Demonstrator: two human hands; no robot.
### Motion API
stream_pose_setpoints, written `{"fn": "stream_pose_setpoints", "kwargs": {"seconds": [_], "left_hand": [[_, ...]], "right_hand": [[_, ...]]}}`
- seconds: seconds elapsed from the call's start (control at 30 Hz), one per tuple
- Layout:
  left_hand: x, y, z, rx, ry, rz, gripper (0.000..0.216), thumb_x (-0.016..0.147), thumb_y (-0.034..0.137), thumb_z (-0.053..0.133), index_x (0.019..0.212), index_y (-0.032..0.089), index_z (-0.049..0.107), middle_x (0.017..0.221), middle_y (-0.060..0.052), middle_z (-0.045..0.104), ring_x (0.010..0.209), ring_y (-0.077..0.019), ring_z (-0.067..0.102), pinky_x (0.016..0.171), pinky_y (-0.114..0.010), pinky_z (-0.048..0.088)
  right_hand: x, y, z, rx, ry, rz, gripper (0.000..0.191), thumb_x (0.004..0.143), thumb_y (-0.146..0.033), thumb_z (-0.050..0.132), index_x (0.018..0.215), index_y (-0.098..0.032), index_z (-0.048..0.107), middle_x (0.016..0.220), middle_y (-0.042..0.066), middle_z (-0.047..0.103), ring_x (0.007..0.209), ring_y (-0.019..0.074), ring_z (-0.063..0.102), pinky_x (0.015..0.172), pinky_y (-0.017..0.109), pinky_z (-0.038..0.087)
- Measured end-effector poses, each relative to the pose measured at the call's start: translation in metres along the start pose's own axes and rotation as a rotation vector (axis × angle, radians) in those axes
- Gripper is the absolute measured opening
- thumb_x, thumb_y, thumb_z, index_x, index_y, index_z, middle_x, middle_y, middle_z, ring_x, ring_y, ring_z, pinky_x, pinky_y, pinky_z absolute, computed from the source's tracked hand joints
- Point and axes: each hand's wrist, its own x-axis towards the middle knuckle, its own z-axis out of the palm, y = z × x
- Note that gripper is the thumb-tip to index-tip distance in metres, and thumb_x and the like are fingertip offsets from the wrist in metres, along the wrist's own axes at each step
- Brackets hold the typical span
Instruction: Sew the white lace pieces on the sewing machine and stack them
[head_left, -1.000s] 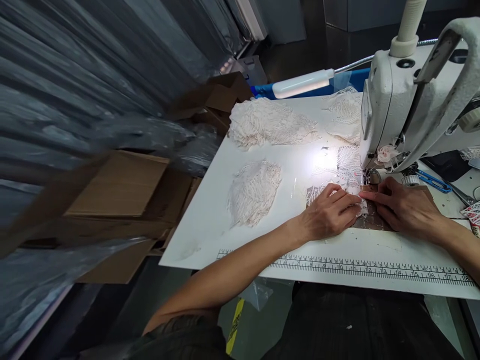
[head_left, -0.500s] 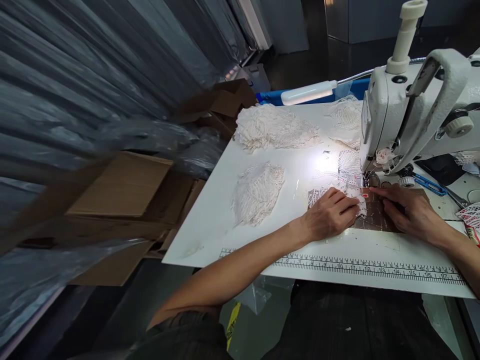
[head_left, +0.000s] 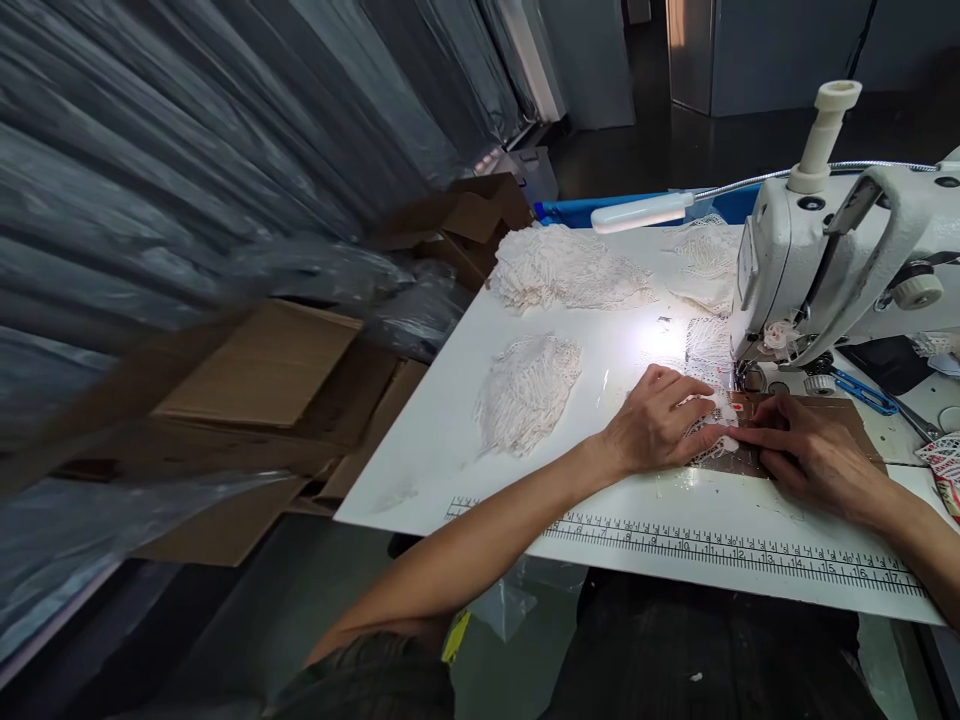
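My left hand [head_left: 664,420] rests on a strip of white lace [head_left: 724,412], its bent fingers and thumb closed on the cloth's near end. My right hand [head_left: 814,450] lies over the brown plate [head_left: 851,418] of the sewing machine [head_left: 776,265]. Its index finger is stretched out and meets the lace beside my left thumb; the other fingers are bent and apart, with nothing visible in them. The lace runs back past the needle area, where more of it [head_left: 707,340] lies under the lamp's light. My left fingers hide part of the strip.
Lace heaps [head_left: 562,265] and a smaller lace pile [head_left: 529,390] lie on the white table [head_left: 420,490]. A lamp [head_left: 641,213] hangs behind. Blue-handled snips [head_left: 866,392] are right of the machine. Cardboard boxes [head_left: 262,360] stand left, and a printed ruler [head_left: 682,545] follows the front edge.
My right index finger has moved from near the presser foot back to my left thumb. The left hand has shifted slightly over the lace. The whole view has tilted a little.
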Motion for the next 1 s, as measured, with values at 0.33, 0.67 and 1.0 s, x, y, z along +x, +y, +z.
{"fn": "stream_pose_setpoints", "kwargs": {"seconds": [0.33, 0.67, 1.0], "left_hand": [[-0.0051, -0.0037, 0.0050, 0.042, -0.133, 0.056, 0.035, 0.101, 0.042, 0.039, 0.103, 0.014, 0.059, 0.107, -0.009, 0.069, 0.083, -0.0176, 0.057, 0.074, -0.034, 0.039], [-0.0069, -0.0046, 0.0057, 0.037, -0.159, 0.059, 0.032, 0.101, 0.038, 0.041, 0.107, 0.013, 0.060, 0.117, -0.009, 0.068, 0.085, -0.0183, 0.055, 0.073, -0.034, 0.038], [-0.0063, -0.0020, 0.0054, 0.065, -0.190, 0.048, 0.038, 0.102, 0.040, 0.035, 0.109, 0.012, 0.059, 0.117, -0.010, 0.067, 0.086, -0.0190, 0.054, 0.073, -0.034, 0.036]], "right_hand": [[0.0000, -0.0007, -0.0002, -0.004, 0.017, -0.017, 0.037, 0.091, -0.017, 0.042, 0.112, -0.025, 0.072, 0.100, 0.011, 0.059, 0.084, 0.0195, 0.064, 0.069, 0.033, 0.058], [-0.0003, -0.0007, 0.0010, -0.033, 0.036, -0.022, 0.036, 0.094, -0.019, 0.042, 0.112, -0.027, 0.072, 0.099, 0.009, 0.059, 0.082, 0.0178, 0.064, 0.065, 0.029, 0.056], [-0.0018, 0.0005, 0.0041, -0.026, 0.045, -0.019, 0.035, 0.093, -0.018, 0.043, 0.112, -0.027, 0.071, 0.099, 0.008, 0.059, 0.083, 0.0173, 0.063, 0.066, 0.029, 0.055]]}}
